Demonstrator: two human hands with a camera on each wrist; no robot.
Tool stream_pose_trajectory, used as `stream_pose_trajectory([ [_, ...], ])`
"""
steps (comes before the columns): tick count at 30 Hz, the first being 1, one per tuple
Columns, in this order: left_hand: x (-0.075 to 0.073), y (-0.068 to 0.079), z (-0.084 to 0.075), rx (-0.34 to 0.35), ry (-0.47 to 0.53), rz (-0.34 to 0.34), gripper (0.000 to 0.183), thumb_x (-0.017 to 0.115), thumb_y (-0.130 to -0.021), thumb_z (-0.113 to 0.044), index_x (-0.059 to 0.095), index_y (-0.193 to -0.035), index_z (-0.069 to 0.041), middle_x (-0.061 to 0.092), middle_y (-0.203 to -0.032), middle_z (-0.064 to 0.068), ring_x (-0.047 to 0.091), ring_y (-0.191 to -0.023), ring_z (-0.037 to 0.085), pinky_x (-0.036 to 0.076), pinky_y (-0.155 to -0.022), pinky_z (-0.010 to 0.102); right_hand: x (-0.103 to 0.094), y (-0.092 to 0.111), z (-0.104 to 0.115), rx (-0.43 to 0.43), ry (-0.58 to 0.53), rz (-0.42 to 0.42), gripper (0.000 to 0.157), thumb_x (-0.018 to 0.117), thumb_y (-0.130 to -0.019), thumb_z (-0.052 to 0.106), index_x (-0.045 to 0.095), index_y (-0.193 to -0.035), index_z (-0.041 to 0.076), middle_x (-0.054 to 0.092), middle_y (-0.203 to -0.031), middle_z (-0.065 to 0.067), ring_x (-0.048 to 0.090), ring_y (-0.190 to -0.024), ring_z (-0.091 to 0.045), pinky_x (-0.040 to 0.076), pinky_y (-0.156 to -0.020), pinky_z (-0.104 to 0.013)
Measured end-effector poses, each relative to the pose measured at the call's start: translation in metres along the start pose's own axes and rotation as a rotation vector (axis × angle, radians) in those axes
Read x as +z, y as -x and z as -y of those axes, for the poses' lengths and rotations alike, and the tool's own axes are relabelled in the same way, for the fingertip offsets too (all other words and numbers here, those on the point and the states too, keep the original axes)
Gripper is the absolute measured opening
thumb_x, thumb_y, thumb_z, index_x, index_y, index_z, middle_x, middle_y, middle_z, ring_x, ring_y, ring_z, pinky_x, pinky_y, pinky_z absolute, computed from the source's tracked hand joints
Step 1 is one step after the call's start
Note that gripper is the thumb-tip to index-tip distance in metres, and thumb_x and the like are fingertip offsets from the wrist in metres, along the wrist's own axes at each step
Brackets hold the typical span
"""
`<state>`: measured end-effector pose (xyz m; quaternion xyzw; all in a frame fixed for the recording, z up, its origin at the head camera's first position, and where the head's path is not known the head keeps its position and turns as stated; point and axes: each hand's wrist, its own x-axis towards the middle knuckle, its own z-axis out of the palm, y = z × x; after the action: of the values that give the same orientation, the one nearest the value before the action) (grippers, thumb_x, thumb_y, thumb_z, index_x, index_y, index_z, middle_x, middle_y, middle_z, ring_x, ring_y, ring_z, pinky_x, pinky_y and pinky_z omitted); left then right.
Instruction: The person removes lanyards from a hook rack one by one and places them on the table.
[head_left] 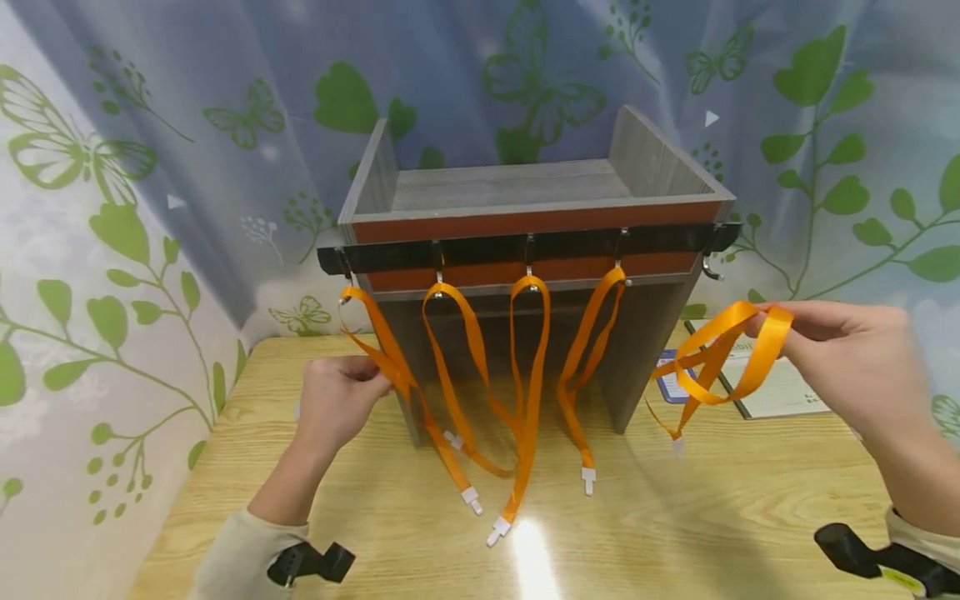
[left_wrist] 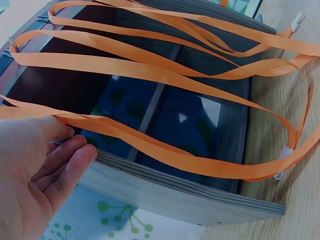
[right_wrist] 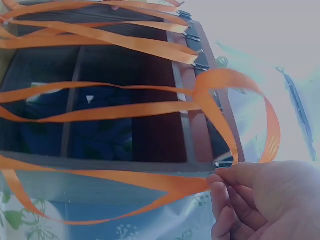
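Note:
My right hand [head_left: 862, 358] pinches an orange lanyard [head_left: 765, 354] by its loop, to the right of the rack; its white clip hangs below. In the right wrist view, thumb and fingertips meet on the strap beside the end hook. My left hand [head_left: 341, 400] holds the strap of the leftmost hanging lanyard [head_left: 401, 371] between thumb and fingers, a little below its hook. More orange lanyards [head_left: 536, 367] hang side by side from metal hooks on a black rail [head_left: 487, 252], their white clips [head_left: 498, 531] low over the table. The rightmost hook [head_left: 711, 268] is bare.
The rail runs along the front of a grey wooden shelf unit [head_left: 663, 333] on a light wood table [head_left: 637, 533]. Behind its right side lie a blue-edged card [head_left: 672, 385] and a notebook [head_left: 780, 387]. A patterned curtain [head_left: 465, 67] closes off the back.

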<state>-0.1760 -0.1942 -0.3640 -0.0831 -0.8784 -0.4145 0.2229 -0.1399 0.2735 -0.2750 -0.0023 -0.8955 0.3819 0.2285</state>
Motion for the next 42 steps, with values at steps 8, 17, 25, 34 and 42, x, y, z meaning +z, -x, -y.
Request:
stream_pose_trajectory([
  [8,0.0,0.0,0.0,-0.03,0.019,-0.01,0.009,0.074,-0.082,-0.006,0.081,-0.076,-0.004,0.073,-0.062,0.008,0.065,-0.053,0.006,0.044,-0.046,0.017,-0.01,0.006,-0.014,0.08,0.022,0.015,0.032,0.075,-0.09,0.025,0.076,-0.109,-0.001,0.057,-0.073,0.045,0.056,-0.07,0.022,0.043,-0.061,-0.003],
  [17,0.003,0.004,0.002,-0.075,0.07,-0.01,0.009,0.072,-0.082,-0.004,0.081,-0.081,-0.001,0.074,-0.065,0.011,0.068,-0.055,0.016,0.045,-0.046,0.017,-0.007,0.021,-0.045,0.094,0.122,0.069,0.031,0.064,-0.097,0.019,0.071,-0.113,-0.007,0.06,-0.066,0.032,0.052,-0.066,0.013,0.042,-0.058,-0.008],
  [25,0.007,0.003,0.004,-0.072,0.096,-0.031,0.009,0.074,-0.083,-0.006,0.081,-0.084,0.0,0.074,-0.067,0.013,0.066,-0.054,0.003,0.049,-0.049,0.017,-0.002,0.031,-0.066,0.154,0.144,0.122,0.03,0.064,-0.097,0.016,0.071,-0.113,-0.008,0.062,-0.065,0.031,0.054,-0.065,0.012,0.041,-0.056,-0.011],
  [34,0.01,0.006,0.004,-0.087,0.128,-0.065,0.01,0.074,-0.084,-0.005,0.08,-0.085,0.002,0.074,-0.069,0.016,0.067,-0.054,0.006,0.049,-0.047,0.017,0.011,0.043,-0.092,0.199,0.112,0.204,0.032,0.067,-0.095,0.017,0.069,-0.113,-0.01,0.067,-0.073,0.024,0.063,-0.061,0.002,0.049,-0.054,-0.018],
  [42,0.011,0.008,0.003,-0.115,0.111,-0.063,0.01,0.071,-0.083,-0.001,0.08,-0.085,0.003,0.074,-0.071,0.017,0.07,-0.057,0.014,0.051,-0.05,0.017,0.022,0.056,-0.121,0.256,0.059,0.236,0.034,0.065,-0.096,0.014,0.065,-0.117,-0.013,0.067,-0.074,0.022,0.064,-0.064,0.001,0.051,-0.057,-0.016],
])
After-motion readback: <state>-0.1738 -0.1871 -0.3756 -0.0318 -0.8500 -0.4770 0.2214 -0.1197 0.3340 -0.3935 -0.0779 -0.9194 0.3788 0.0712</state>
